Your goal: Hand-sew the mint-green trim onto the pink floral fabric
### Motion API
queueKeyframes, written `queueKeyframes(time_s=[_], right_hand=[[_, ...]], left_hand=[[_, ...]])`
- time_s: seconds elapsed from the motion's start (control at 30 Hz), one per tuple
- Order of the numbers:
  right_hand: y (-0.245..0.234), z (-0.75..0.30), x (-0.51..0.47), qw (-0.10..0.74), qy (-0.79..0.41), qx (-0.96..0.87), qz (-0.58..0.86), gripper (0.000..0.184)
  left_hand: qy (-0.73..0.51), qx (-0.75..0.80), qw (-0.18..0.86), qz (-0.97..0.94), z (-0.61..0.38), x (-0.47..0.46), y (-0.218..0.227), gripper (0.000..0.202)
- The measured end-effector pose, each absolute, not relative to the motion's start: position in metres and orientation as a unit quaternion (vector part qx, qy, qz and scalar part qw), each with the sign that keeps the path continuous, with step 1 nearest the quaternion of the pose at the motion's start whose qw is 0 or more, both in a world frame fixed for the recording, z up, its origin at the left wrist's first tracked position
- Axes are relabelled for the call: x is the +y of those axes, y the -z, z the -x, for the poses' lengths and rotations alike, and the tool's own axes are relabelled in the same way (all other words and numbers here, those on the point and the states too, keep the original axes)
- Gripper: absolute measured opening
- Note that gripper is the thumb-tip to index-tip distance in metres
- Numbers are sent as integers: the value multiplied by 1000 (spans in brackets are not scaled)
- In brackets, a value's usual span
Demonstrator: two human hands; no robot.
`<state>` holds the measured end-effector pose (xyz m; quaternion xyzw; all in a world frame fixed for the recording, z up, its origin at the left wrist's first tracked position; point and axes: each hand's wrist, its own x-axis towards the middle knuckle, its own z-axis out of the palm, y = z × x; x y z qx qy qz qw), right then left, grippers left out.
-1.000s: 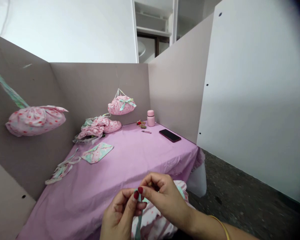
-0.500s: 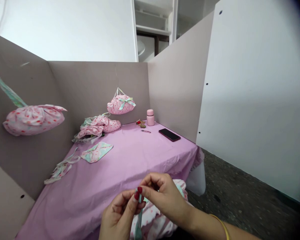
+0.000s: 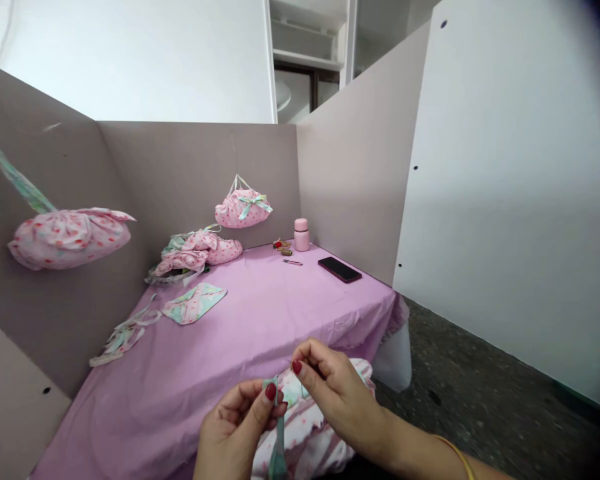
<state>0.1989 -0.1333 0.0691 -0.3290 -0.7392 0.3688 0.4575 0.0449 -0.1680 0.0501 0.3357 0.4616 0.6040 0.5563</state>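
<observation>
Left hand (image 3: 235,427): mine, closed in a pinch. Thumb and forefinger grip a narrow mint-green fabric ribbon (image 3: 279,445), which hangs straight down below the pinch at the near edge of view.

Right hand (image 3: 333,397): mine, thumb and forefinger pressed together just beside the ribbon's top end. Whatever sits between them is too fine to tell. Thin gold bangle (image 3: 455,455) on the wrist.

Beneath both hands: one pink strawberry-print cloth bundle (image 3: 313,443), lying by the near end of the tabletop (image 3: 260,320), which wears a pink plastic cover.

Also on the tabletop, well apart from my hands:
- flat mint-and-pink fabric piece (image 3: 194,303)
- loose pale ribbon strips (image 3: 123,337)
- heap of finished pink pouches (image 3: 200,253)
- small pink bottle (image 3: 301,235)
- black phone (image 3: 339,270)

Hanging: two pink pouches, one at the back panel (image 3: 243,208) and one at the left (image 3: 70,237).

Handling note, as I judge it: pinch close to the ribbon's end, hold it flat and untwisted, and work with both hands low over the bundle so nothing slackens.
</observation>
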Motion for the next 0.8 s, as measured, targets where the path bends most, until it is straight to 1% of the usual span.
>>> queueKeyframes(time_s=[0.1, 0.27, 0.8], right_hand=[[-72, -203, -140, 420, -318, -781, 335, 16], [-77, -203, -143, 376, -303, -811, 330, 19], [-76, -203, -144, 368, -301, -811, 340, 21]], left_hand=[[-605, 456, 561, -332, -46, -168, -52, 26], [-606, 445, 560, -348, -46, -168, -55, 25], [-604, 440, 558, -360, -45, -169, -51, 23]])
